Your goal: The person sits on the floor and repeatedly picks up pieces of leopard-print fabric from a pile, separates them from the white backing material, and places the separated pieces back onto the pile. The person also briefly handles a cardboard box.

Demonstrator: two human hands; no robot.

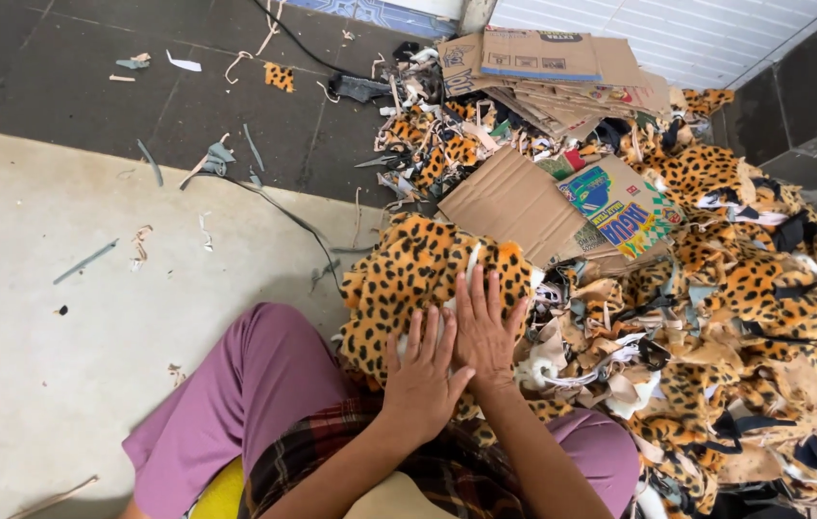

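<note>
Head view: left hand and right hand, fingers spread flat, gripping nothing, both pressing on a leopard-print fabric piece over the person's knees. Right hand partly overlaps the left. Just beyond the fabric piece: flattened cardboard. To its right: heap of leopard-print scraps. To its left: pale floor mat.

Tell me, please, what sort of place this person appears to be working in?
Probably an informal sewing or soft-goods workshop floor: both hands press a leopard-print fabric piece, a heap of matching offcuts lies alongside, and flattened cardboard boxes are stacked behind.
</note>
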